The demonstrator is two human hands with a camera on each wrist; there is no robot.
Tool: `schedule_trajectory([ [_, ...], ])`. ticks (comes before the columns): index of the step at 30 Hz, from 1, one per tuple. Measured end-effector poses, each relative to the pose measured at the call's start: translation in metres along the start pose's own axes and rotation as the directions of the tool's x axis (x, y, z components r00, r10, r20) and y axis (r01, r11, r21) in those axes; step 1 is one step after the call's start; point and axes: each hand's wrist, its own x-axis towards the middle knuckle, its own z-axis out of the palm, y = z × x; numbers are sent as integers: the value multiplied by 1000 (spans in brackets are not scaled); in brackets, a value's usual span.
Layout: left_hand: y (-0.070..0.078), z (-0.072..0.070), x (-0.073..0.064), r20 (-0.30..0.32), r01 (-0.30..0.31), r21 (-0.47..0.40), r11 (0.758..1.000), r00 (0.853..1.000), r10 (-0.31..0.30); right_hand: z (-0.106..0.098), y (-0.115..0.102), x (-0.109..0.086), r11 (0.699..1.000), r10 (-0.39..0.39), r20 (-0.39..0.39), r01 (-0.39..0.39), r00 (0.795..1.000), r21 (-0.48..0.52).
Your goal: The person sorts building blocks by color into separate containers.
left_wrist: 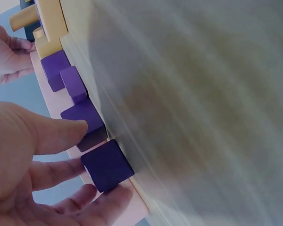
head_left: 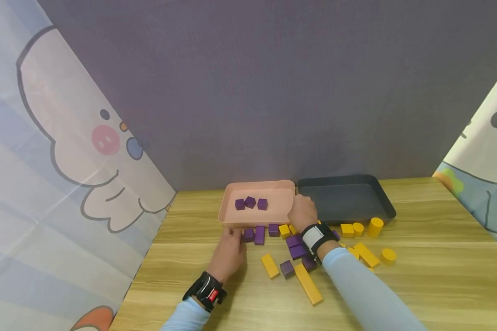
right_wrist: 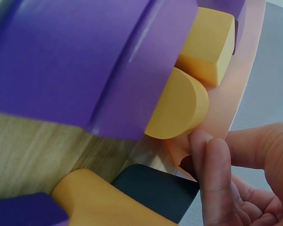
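Observation:
At the near left corner of the pink tray point(head_left: 257, 185) is my left hand point(head_left: 228, 255). Its fingers curl round a purple cube point(left_wrist: 107, 165), which the head view hides, while the thumb lies against the neighbouring purple cube point(left_wrist: 85, 117). My right hand point(head_left: 303, 212) reaches to where the pink tray meets the dark grey tray point(head_left: 374, 184). Its fingers point(right_wrist: 217, 165) are bunched at the pink tray's corner, close to a yellow rounded block point(right_wrist: 179, 106); I cannot tell whether they hold something. Three purple cubes point(head_left: 262, 204) lie inside the pink tray.
Along the pink tray's front edge stand purple blocks point(head_left: 259, 235) and a yellow cube point(head_left: 284, 231). Long yellow blocks point(head_left: 308, 284) and purple ones lie nearer on the wooden table point(head_left: 161, 276). Several yellow pieces, including a cylinder point(head_left: 375, 227), spread before the grey tray.

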Motion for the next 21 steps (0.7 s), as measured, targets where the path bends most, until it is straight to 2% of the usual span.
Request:
schedule_trajectory([
  [2,-1,0,1,-7,-6,1,1000,1000,6,0,0,0,1000,-4,0,4,1000,-2],
  [4,-2,0,2,15,-7,-3,1000,1000,7,0,0,1,1000,-7,1,7,1000,-1],
  [9,-3,-10,4,136,34,-31,999,990,-30,2,0,2,1000,-6,-3,6,1000,5],
  [13,-3,-25,10,190,79,-56,995,979,-67,2,-1,2,1000,7,7,-7,1000,8],
  [16,-2,-35,19,180,83,-79,993,981,-68,1,-2,2,1000,16,20,-17,1000,9],
  [21,1,-47,42,111,42,-95,995,993,-31,-1,-2,1,1000,26,28,-26,999,13],
])
